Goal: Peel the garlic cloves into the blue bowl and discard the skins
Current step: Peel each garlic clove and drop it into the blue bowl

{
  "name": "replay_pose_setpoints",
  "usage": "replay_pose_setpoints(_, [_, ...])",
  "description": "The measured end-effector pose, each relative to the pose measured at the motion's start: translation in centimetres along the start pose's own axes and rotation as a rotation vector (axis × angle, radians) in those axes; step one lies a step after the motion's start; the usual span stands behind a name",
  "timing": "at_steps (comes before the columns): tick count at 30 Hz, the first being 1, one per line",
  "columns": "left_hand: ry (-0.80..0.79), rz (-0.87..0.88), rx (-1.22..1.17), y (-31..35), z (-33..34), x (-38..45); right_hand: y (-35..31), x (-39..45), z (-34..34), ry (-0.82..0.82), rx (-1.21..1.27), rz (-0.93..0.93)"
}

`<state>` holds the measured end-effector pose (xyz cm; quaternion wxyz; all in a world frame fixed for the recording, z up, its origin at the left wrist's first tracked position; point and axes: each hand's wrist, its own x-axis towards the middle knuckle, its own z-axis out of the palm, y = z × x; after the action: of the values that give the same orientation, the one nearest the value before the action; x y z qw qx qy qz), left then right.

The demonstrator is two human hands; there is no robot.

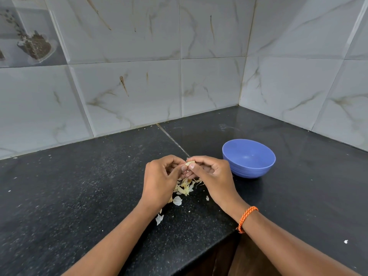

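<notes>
Over a speckled black stone counter (79, 186), I pinch a pale garlic clove (189, 163) between both sets of fingertips, my left hand (162, 180) and right hand (211, 174) curled tight around it above the counter's middle. Papery cream skins (184, 189) lie crumpled beneath my hands, with thin white flakes trailing toward the near edge. A smooth, round blue bowl (249, 158) with a ribbed base sits just right of my hands, toward the back corner. A braided orange band (247, 219) circles my right wrist.
</notes>
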<state>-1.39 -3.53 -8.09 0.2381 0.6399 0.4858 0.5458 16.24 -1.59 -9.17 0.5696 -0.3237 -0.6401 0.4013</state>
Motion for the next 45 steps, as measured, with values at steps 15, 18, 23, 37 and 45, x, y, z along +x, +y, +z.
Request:
replay_pose_setpoints(15, [-0.030, 0.021, 0.095, 0.7, 0.3, -0.3, -0.1, 0.0, -0.2, 0.076, 0.022, 0.039])
replay_pose_setpoints(18, [-0.026, 0.039, 0.130, 0.9, 0.2, -0.3, 0.0, 0.0, -0.2, 0.074, -0.028, 0.031])
replay_pose_setpoints(23, [0.037, 0.030, 0.230, 1.0, 0.1, -0.3, 0.1, 0.0, -0.1, 0.068, -0.135, 0.017])
replay_pose_setpoints(37, [0.003, -0.002, 0.276, 0.3, 0.2, -0.2, 0.0, -0.2, 0.0, 0.053, -0.242, -0.001])
replay_pose_setpoints(45, [0.035, 0.169, 0.652, 1.4, -0.3, -0.4, 0.2, -0.3, 0.1, 0.108, -0.372, -0.097])
